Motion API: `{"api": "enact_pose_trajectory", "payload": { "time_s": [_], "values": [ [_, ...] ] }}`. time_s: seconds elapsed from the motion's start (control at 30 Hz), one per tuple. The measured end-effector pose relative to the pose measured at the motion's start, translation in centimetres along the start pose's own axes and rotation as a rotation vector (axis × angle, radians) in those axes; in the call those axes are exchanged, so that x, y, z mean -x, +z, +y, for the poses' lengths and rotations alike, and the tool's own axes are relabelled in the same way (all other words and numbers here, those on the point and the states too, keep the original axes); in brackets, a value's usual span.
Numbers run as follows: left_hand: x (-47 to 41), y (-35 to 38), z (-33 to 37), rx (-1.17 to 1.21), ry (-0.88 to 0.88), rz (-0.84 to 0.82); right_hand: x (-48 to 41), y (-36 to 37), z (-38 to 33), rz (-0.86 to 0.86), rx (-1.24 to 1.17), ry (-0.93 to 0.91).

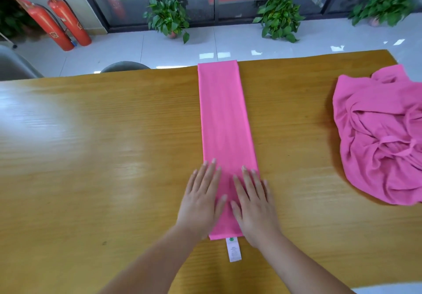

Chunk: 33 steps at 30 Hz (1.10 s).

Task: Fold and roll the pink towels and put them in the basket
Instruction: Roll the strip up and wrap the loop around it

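Resting flat side by side, both hands are down on the near end of the folded pink towel [225, 115]. The left hand [202, 200] straddles its left edge and the right hand [253, 204] straddles its right edge. Each grip is spread out, fingers [211, 170] straight and pointing away, palms on the cloth, pinching nothing.

The towel lies as one long narrow strip down the middle of the table [91, 145] — it runs from just in front of the person right out to the far edge. A white label [233, 249] pokes out of its near end and lies flat on the wood between the two wrists.

Off to the right, well apart from the strip, a second pink towel [379, 138] sits in a crumpled heap, partly cut off by the picture's edge.

Beyond the table, on the pale floor — two red fire extinguishers [69, 19] lean at the left by the wall, and three potted plants [167, 11] stand along the glass front. A grey chair back [125, 66] shows at the table's far edge.
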State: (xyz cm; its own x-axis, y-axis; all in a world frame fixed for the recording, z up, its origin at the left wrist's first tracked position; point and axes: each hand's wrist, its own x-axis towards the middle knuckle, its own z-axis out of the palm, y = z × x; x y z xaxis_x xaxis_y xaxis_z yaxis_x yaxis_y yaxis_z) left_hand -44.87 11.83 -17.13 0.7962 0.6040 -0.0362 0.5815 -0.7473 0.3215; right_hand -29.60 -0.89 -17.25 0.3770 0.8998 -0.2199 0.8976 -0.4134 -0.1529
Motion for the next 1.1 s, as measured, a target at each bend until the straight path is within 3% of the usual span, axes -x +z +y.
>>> {"api": "enact_pose_trajectory", "payload": {
  "time_s": [0.07, 0.2, 0.43, 0.83, 1.1],
  "values": [
    [3.4, 1.6, 1.6, -0.097, 0.063, -0.082, 2.0, 0.5, 1.0, -0.022, 0.027, -0.010],
    [3.8, 2.3, 1.9, -0.209, 0.017, -0.145, 1.8, 0.3, 1.4, -0.050, 0.045, -0.037],
    [6.4, 0.3, -0.3, -0.310, 0.217, -0.277, 7.4, 0.0, 4.0, -0.093, 0.116, -0.152],
    [13.7, 1.6, -0.5, -0.190, 0.089, -0.168, 12.2, 0.8, 6.1, -0.078, 0.167, -0.201],
    [13.0, -0.2, 2.9, -0.011, -0.062, -0.053, 11.2, 0.3, 8.4, 0.197, 0.125, -0.380]
  ]
}}
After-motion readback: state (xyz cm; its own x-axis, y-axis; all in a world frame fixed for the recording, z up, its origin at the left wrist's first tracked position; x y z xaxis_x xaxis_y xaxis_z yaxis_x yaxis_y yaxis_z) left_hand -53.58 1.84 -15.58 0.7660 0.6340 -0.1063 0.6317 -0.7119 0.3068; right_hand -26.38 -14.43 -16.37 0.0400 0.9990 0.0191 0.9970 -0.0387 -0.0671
